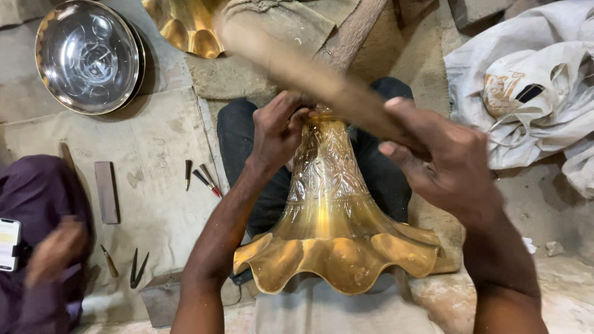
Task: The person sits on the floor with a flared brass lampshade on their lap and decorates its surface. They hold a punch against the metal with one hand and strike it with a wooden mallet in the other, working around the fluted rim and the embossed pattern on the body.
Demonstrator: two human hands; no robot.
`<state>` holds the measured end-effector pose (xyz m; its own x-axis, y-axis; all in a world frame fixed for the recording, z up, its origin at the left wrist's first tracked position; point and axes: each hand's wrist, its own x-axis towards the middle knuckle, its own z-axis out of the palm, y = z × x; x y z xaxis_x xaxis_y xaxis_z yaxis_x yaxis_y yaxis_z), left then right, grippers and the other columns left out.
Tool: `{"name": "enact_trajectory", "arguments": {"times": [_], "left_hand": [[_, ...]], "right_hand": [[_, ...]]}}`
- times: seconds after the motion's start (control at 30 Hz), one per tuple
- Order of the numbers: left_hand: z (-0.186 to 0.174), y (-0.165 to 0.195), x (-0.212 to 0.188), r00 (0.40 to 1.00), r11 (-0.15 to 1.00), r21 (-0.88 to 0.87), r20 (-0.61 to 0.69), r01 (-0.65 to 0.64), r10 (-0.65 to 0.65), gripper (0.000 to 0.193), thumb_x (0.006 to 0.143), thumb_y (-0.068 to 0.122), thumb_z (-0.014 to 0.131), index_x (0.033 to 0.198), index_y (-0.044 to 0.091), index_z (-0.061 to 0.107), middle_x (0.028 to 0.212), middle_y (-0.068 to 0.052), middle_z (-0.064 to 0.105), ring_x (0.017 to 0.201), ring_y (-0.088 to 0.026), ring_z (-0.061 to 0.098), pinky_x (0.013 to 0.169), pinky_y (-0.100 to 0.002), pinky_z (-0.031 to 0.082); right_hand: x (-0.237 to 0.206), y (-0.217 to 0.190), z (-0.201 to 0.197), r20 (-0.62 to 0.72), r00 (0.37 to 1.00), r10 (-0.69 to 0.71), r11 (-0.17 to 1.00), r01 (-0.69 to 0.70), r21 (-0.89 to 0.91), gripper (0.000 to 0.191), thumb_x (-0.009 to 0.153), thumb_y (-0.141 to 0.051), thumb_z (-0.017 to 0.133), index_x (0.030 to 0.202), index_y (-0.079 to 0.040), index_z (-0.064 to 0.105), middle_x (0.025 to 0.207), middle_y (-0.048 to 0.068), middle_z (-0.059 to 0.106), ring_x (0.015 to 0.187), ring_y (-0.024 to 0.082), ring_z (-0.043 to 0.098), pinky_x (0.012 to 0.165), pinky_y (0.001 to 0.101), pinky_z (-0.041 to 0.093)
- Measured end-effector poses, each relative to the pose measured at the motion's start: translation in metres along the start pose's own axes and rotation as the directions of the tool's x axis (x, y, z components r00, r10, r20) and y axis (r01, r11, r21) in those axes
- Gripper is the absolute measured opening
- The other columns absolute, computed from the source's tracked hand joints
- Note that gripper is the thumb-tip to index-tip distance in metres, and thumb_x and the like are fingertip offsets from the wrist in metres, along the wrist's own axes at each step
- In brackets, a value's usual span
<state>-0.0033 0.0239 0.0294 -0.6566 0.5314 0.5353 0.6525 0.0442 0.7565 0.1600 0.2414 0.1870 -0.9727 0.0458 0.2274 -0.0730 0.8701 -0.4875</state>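
Lying left of the brass horn (331, 204): chisels (201, 176), steel tray (86, 55)

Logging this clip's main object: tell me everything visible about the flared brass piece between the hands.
The brass piece is a trumpet-shaped shell of shiny golden metal, narrow end away from the camera, widening to a scalloped, wavy rim nearest it. Its neck carries chased relief patterning; the flare is smooth and reflective. It stands on its flared rim in front of the person's dark-trousered legs. The left hand grips its narrow top. The right hand holds a blurred wooden stick above that top.
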Motion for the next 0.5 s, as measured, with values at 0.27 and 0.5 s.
{"name": "enact_trajectory", "arguments": {"times": [0.27, 0.5], "left_hand": [[-0.011, 0.014, 0.006, 0.996, 0.998, -0.02, 0.065, 0.054, -0.053, 0.03, 0.09, -0.017, 0.057, 0.115, -0.002, 0.067, 0.096, -0.011, 0.072, 0.086, -0.019, 0.078, 0.07, -0.031, 0.069], [-0.009, -0.002, -0.003, 0.994, 1.0, -0.002, 0.106, -0.03, 0.03, 0.038, 0.086, -0.018, 0.059, 0.12, -0.002, 0.069, 0.106, -0.012, 0.074, 0.09, -0.023, 0.077, 0.075, -0.033, 0.069]], "right_hand": [[-0.007, -0.004, -0.006, -0.01, 1.0, -0.017, 0.999, 0.016, -0.049, 0.049, 0.099, -0.036, 0.076, 0.141, -0.014, 0.063, 0.082, 0.01, 0.069, 0.063, 0.022, 0.063, 0.058, 0.0381, 0.051], [-0.02, 0.001, 0.002, 0.02, 1.0, -0.015, 0.988, 0.018, -0.155, 0.054, 0.091, -0.031, 0.083, 0.139, -0.013, 0.067, 0.079, 0.009, 0.069, 0.059, 0.023, 0.063, 0.057, 0.0409, 0.051]]}}
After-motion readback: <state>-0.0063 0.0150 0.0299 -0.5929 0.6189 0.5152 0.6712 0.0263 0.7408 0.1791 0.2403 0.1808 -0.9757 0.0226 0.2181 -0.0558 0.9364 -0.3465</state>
